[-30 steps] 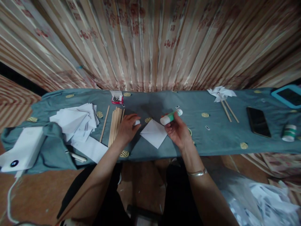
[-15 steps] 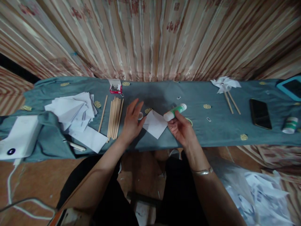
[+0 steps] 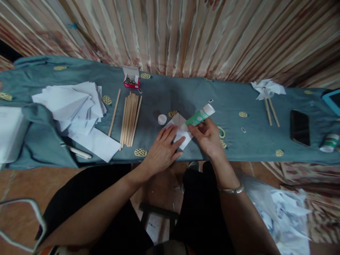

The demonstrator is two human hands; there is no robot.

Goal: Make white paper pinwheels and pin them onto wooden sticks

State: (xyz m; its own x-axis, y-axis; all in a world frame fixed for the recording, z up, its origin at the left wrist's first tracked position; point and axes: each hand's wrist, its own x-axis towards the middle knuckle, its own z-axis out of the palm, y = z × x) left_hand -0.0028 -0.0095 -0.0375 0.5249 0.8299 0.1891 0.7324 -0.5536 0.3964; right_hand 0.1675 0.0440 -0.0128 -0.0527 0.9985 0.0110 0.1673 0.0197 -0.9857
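My right hand (image 3: pixel 208 136) is closed around a green-and-white glue stick (image 3: pixel 199 116), tilted with its lower end at the middle of a small white paper square (image 3: pixel 187 140). Flat on the near left part of that paper lies my left hand (image 3: pixel 163 150), fingers spread. A white round cap (image 3: pixel 162 119) sits on the cloth just left of the paper. Further left is a row of thin wooden sticks (image 3: pixel 130 118), with one stick (image 3: pixel 114 112) apart from them.
A pile of white paper (image 3: pixel 71 102) and a pen (image 3: pixel 79 152) lie at left. Behind the sticks stands a red box of small metal pieces (image 3: pixel 132 81). At right are a paper pinwheel (image 3: pixel 268 88), a phone (image 3: pixel 300 127) and another green-and-white tube (image 3: pixel 329 142).
My left hand has come down from beside the cap onto the paper. The glue stick in my right hand has been turned and brought down to the paper. The view has shifted.
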